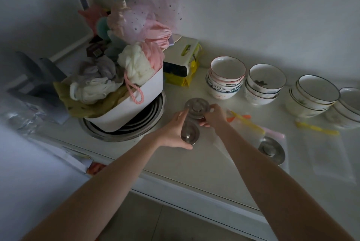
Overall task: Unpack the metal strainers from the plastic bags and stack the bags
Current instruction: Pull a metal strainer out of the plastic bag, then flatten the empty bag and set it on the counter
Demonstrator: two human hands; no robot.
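Note:
Two round metal strainers sit bare on the white counter in the head view. My left hand [175, 131] cups the nearer strainer [190, 132]. My right hand [213, 115] grips the rim of the farther strainer [197, 107], and my left fingertips touch its other side. A third strainer [271, 150] lies to the right inside a clear plastic bag [276, 139] with a pink zip edge. More clear bags, one with an orange and yellow zip strip [241, 118], lie flat under my right forearm. Another flat bag [331, 155] lies at the far right.
A white tub [148, 92] heaped with cloths and bath puffs stands in nested metal basins [124, 133] to the left. Stacks of ceramic bowls [226, 82] line the back right. A yellow packet with a white box [185, 65] sits by the wall. The counter's front edge [194, 188] runs diagonally below my arms.

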